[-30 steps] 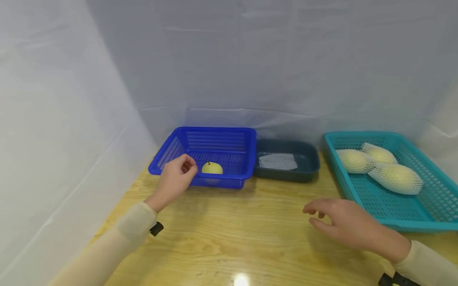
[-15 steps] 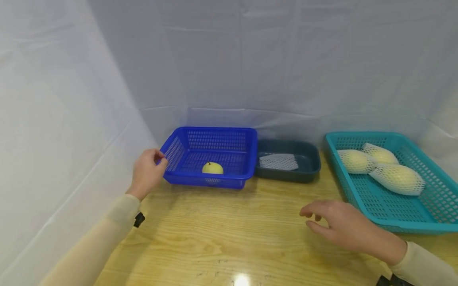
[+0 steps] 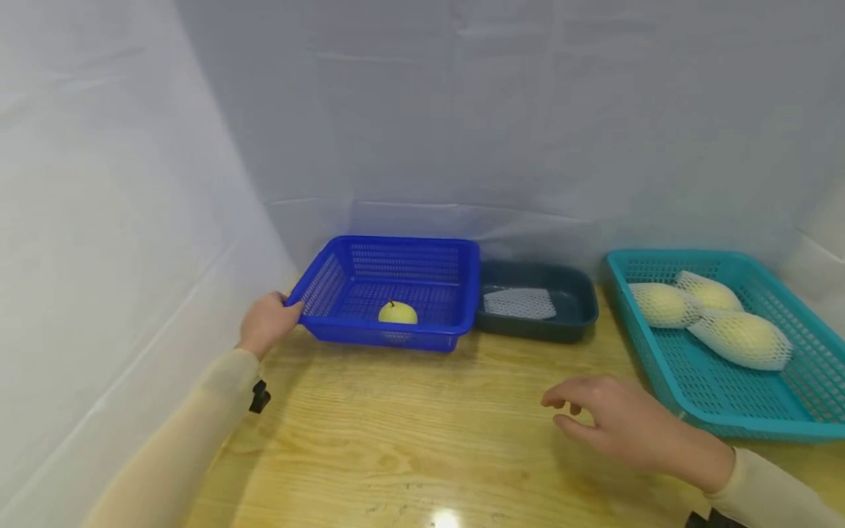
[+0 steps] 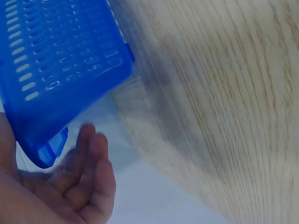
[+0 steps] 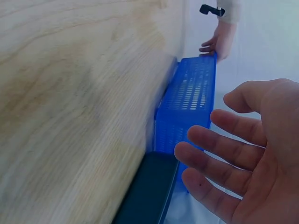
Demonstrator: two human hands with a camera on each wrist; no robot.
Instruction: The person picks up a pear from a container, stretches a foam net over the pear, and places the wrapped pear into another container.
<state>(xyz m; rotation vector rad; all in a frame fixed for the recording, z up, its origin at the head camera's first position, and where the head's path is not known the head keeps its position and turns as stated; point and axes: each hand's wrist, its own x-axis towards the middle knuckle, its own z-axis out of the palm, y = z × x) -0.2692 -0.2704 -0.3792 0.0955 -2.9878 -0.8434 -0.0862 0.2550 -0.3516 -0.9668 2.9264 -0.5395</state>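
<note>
My left hand (image 3: 267, 323) holds the blue plastic basket (image 3: 422, 342) by the rim at its left end. In the left wrist view the thumb lies over the rim (image 4: 35, 156) while the fingers curl beneath it. A single yellow-green pear (image 3: 398, 313), stem up, lies inside near the basket's front wall. My right hand (image 3: 617, 422) hovers over the table in front of the teal basket (image 3: 759, 427), its fingers loosely bent and holding nothing. Three pale yellow fruits (image 3: 742, 337) in white foam nets lie in that teal basket.
A dark green tray (image 3: 535, 330) stands against the blue basket's right side, with a flat white foam net (image 3: 520, 303) in it. White sheeting (image 3: 455, 132) rises behind the containers and along the left of the wooden table (image 3: 396, 425).
My left hand has moved left and down from above the blue basket to its left rim and now grips it. The right hand has drifted slightly left.
</note>
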